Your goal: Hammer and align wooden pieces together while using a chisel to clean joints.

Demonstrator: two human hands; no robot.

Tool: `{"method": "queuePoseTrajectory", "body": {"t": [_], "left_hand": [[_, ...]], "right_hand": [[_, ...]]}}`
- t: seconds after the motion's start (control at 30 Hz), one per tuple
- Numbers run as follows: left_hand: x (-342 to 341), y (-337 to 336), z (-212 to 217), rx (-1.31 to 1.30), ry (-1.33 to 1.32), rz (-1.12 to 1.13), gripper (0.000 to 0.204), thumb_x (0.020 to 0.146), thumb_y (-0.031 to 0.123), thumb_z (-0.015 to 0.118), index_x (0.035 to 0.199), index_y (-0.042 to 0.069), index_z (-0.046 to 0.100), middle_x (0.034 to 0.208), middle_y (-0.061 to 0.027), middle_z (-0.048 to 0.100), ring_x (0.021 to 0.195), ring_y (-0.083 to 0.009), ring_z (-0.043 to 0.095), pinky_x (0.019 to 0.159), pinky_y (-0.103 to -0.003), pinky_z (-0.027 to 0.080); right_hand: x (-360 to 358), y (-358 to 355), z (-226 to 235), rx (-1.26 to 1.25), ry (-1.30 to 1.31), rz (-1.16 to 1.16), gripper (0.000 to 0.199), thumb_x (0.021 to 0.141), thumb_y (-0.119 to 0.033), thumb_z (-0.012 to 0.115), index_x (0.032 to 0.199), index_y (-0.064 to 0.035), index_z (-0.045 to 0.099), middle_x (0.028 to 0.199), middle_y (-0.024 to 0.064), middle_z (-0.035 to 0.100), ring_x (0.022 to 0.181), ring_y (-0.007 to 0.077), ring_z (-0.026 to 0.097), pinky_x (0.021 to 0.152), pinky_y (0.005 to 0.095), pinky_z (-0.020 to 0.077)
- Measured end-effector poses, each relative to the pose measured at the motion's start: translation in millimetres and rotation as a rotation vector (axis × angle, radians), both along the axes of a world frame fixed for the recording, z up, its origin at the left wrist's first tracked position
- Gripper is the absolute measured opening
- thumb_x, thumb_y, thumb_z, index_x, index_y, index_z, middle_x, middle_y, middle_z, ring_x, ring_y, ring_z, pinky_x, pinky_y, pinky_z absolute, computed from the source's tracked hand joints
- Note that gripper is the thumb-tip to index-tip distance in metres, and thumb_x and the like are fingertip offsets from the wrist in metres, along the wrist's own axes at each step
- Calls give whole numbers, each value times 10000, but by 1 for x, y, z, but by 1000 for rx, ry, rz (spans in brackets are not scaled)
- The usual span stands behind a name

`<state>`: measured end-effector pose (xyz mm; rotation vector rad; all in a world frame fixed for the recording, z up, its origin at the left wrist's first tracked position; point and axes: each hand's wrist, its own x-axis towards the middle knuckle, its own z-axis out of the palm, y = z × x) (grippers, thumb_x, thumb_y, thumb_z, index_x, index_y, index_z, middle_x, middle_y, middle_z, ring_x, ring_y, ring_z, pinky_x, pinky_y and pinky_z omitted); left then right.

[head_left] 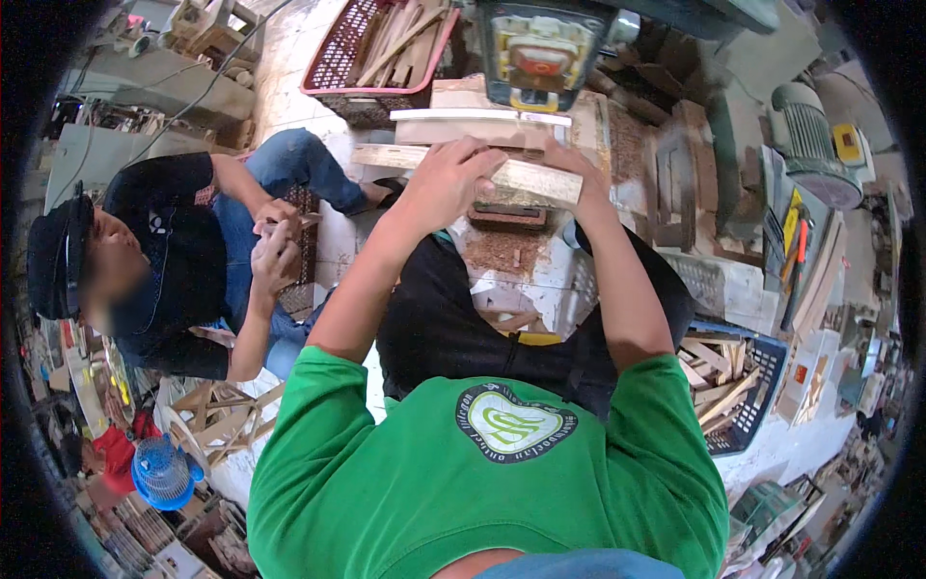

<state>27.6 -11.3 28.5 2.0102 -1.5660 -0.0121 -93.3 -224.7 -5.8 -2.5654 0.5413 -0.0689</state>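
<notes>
A pale wooden strip [535, 181] lies crosswise in front of me, at the worktable of a machine. My left hand [449, 181] is closed over its middle, the fingers bent across the top. At the strip's right end my right hand [586, 179] is closed around it, with part of its fingers hidden behind the wood. Just beyond the strip, a white straight bar [482, 116] runs along the board-like tabletop [453, 132]. Above that hangs the dark machine head [550, 48] with yellow parts.
A red plastic crate [371, 104] of wood offcuts stands at the far left. To the left, a co-worker [174, 251] sits with both hands together. On the right are a green motor [815, 145] and a blue crate [757, 410] of wood scraps. Sawdust [506, 253] covers the floor beneath.
</notes>
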Motion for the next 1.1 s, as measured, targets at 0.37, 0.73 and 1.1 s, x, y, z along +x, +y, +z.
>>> {"method": "queuePoseTrajectory", "body": {"t": [0.37,0.73,1.1], "left_hand": [[67,-13,-55,177,-280,196,390,883,249,763,1255,153,692,1208,-57,609,1195,-271,591,998,-435,456],[72,-28,-57,106,-118,259,356,876,235,746,1222,154,768,1227,-69,654,1214,-268,609,1056,-441,448],[82,-30,-67,65,-113,193,389,847,268,771,1224,172,761,1223,-79,682,1174,-298,651,1039,-503,473]], "right_hand": [[-100,-28,71,729,-192,-80,359,1020,-100,613,1349,40,649,1053,103,721,920,126,672,854,283,549],[-20,26,203,99,-887,123,506,879,-65,860,1225,40,505,1200,187,641,1016,195,687,868,310,581],[-32,1,200,360,-950,240,410,919,10,793,1288,54,622,1141,114,701,1024,153,698,915,294,569]]}}
